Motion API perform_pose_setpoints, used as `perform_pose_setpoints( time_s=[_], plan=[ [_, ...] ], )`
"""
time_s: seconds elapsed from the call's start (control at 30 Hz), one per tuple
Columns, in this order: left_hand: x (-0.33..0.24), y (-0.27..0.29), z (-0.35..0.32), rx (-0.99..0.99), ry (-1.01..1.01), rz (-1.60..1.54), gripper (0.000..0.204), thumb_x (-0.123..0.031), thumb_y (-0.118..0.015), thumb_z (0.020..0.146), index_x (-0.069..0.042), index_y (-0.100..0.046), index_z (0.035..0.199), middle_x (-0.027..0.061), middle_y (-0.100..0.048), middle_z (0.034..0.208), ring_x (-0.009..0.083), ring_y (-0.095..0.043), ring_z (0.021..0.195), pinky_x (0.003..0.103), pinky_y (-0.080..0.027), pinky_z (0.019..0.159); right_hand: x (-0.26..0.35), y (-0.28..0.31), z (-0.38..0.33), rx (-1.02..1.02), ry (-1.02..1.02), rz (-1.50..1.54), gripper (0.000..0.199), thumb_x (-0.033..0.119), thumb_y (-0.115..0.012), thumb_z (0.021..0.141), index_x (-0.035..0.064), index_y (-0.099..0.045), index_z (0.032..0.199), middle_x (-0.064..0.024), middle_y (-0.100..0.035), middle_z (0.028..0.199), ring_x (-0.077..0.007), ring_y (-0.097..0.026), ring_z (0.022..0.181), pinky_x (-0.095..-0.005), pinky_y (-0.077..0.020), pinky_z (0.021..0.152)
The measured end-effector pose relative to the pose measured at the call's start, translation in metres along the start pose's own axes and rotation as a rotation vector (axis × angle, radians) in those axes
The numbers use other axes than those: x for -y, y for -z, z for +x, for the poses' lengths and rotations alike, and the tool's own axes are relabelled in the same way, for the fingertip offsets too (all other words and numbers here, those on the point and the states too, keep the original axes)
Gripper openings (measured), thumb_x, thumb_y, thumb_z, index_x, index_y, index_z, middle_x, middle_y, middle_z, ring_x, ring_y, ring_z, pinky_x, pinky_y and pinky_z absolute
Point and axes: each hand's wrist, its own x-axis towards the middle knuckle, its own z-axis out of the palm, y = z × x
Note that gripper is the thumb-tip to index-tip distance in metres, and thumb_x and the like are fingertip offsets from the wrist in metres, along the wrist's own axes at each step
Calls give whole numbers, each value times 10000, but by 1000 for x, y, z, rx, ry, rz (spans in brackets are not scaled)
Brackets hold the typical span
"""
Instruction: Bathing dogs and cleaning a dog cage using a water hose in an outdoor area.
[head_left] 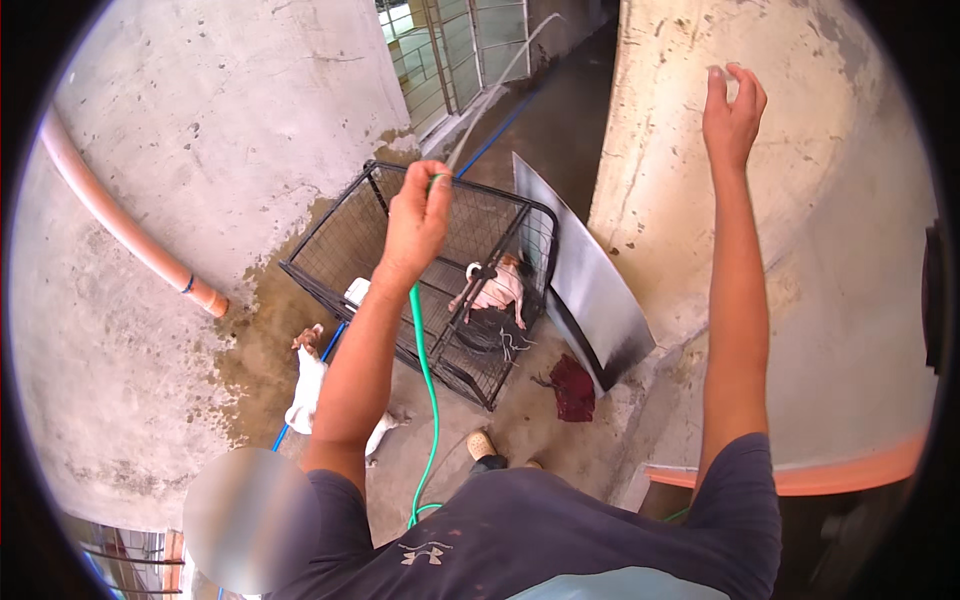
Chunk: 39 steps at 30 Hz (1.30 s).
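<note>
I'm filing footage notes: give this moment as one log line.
left hand: grips green hose, water out | right hand: raised, empty | one dog: in cage

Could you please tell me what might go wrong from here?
The hose trails from the left hand down near a shoe, so it could perhaps trip the person. The metal sheet stands tilted beside the cage, so a bump might topple it. One dog is outside the cage, by the left arm, and might get underfoot or tangle in the hose.
</note>
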Motion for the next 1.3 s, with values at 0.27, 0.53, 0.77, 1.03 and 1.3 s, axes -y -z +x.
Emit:
perform_pose_setpoints(
  time_s=[0.27, 0.53, 0.77, 1.03, 1.3],
  plan=[
    [25, -10, 40, 49, 22, -58, 159, -197, -483, 1000, -51, -520, 1051, -60, -447, 794, 26, -381, 683, 197, -355, 603, -48, -111, 92, -33, 98, -291, 623, 451, -552, 893, 101, -400, 1386, -198, -281, 1471, -403, -424, 1274, -482, -420, 979],
    [58, -19, 83, 101, 98, -43, 154, -191, -475, 999, -57, -511, 1065, -75, -429, 771, 6, -369, 654, 187, -330, 562, -77, -179, 99, -106, -2, -412, 697, 535, -499, 895, 152, -304, 1444, -225, -213, 1497, -424, -470, 1238, -512, -467, 937],
    [104, -52, 135, 45, 94, -181, 145, -181, -485, 985, -45, -513, 1029, -61, -435, 704, 28, -389, 640, 209, -359, 578, -86, -184, 90, -182, 142, -429, 730, 594, -493, 873, 167, -312, 1436, -193, -187, 1511, -399, -438, 1272, -506, -472, 916],
    [127, -91, 149, -16, 51, -246, 124, -164, -470, 987, -63, -511, 1046, -95, -395, 694, -4, -321, 573, 178, -277, 507, -95, -194, 91, -311, 275, -421, 657, 343, -572, 893, 141, -308, 1460, -214, -234, 1515, -413, -389, 1303, -444, -497, 905],
    [131, -83, 138, -55, 58, -232, 146, -188, -492, 983, -56, -516, 1041, -62, -431, 692, 28, -375, 604, 210, -343, 547, -89, -188, 94, -174, 154, -455, 766, 593, -498, 857, 136, -302, 1439, -240, -157, 1510, -411, -439, 1267, -505, -455, 937]
  ],
)
